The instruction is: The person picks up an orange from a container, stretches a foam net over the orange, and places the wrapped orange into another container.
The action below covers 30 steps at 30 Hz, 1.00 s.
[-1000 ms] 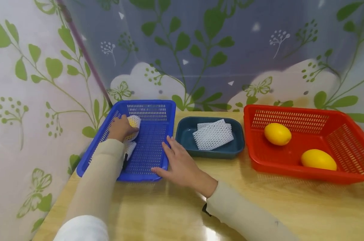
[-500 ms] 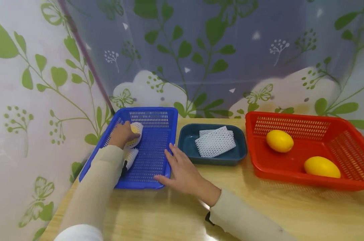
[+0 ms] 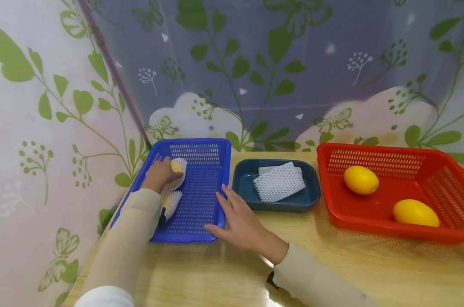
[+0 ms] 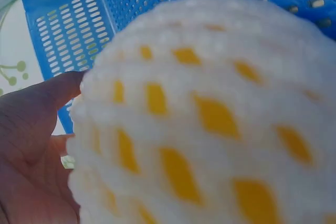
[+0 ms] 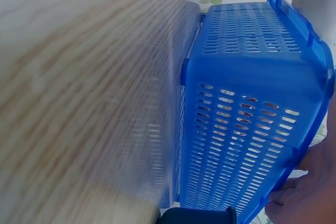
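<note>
In the head view my left hand (image 3: 160,172) reaches into the blue basket (image 3: 201,236) and grips a lemon in a white foam net (image 3: 177,172). A second netted fruit (image 3: 171,204) lies just nearer, partly behind the left wrist. Up close in the left wrist view, a netted fruit (image 4: 194,114) fills most of the picture, with part of the left hand (image 4: 39,145) to its left; most fingers are hidden. My right hand (image 3: 243,224) rests on the basket's right rim with its fingers spread. In the right wrist view the right hand (image 5: 310,192) shows beside the basket's rim.
A dark green tray (image 3: 276,207) right of the blue basket holds white foam nets (image 3: 279,182). Farther right, a red basket (image 3: 370,224) contains two bare lemons (image 3: 361,180). All stand on a wooden table (image 3: 201,273) against patterned curtains.
The head view has shifted, so everything sits slightly lower and farther right in it. Both hands keep their places at the blue basket; the left still grips the netted lemon.
</note>
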### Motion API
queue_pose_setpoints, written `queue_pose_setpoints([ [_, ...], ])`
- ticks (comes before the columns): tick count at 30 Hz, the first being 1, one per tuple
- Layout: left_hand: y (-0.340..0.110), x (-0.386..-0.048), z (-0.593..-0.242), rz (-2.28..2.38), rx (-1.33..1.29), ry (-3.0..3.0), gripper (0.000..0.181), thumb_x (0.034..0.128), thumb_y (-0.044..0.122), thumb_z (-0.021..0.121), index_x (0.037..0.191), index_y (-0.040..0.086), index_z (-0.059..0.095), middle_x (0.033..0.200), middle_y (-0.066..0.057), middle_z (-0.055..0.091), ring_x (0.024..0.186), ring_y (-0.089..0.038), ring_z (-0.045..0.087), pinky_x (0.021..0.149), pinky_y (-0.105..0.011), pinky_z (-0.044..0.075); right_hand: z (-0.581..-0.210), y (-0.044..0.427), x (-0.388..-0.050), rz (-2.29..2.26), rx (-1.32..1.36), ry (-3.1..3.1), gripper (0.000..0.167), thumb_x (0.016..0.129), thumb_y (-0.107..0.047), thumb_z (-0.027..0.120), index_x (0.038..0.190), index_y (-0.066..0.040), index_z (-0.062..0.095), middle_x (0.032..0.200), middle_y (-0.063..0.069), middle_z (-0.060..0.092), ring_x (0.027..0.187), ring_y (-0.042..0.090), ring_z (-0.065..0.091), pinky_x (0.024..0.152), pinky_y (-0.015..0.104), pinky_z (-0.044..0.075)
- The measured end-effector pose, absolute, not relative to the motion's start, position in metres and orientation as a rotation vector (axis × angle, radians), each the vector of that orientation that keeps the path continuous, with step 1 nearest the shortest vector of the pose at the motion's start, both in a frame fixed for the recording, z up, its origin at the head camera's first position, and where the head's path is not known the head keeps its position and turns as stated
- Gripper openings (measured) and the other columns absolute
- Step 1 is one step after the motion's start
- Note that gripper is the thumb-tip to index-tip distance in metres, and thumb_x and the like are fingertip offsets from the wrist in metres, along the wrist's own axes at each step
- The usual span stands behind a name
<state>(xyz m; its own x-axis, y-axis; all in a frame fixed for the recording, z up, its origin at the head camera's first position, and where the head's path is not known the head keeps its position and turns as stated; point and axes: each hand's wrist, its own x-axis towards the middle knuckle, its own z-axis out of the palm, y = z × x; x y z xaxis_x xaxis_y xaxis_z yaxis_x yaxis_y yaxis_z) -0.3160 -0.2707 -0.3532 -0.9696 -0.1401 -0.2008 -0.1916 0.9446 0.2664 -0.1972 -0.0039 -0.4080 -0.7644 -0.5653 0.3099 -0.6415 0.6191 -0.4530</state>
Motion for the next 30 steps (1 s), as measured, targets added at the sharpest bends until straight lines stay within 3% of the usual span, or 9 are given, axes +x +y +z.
queue_pose_setpoints([
  [16,-0.275,-0.314,-0.340,0.439,-0.285,2.934,0.079,0.0954,0.038,0.055,0.151,-0.001,0.015,0.149,-0.040,0.015,0.136,-0.057,0.016,0.107,-0.067,0.022,-0.397,-0.003,-0.201,0.915,1.043,-2.729,0.085,0.092,-0.059,0.052,0.152,-0.004,0.028,0.161,0.015,0.013,0.147,0.033,0.015,0.116,0.050,0.021],
  [22,-0.264,-0.309,-0.329,0.429,-0.228,2.973,0.075,0.0982,0.038,0.048,0.152,0.000,0.013,0.149,-0.040,0.011,0.134,-0.058,0.019,0.104,-0.068,0.026,-0.377,0.026,-0.200,0.864,1.043,-2.779,0.083,0.094,-0.057,0.052,0.154,-0.006,0.022,0.161,0.013,0.015,0.147,0.031,0.012,0.115,0.053,0.021],
  [30,-0.233,-0.286,-0.297,0.487,0.064,2.966,0.072,0.1003,0.044,0.045,0.154,0.007,0.015,0.152,-0.035,0.014,0.133,-0.055,0.026,0.104,-0.066,0.030,-0.345,0.079,-0.199,0.621,0.992,-2.871,0.084,0.093,-0.055,0.056,0.153,-0.005,0.024,0.159,0.017,0.018,0.145,0.036,0.020,0.114,0.054,0.024],
])
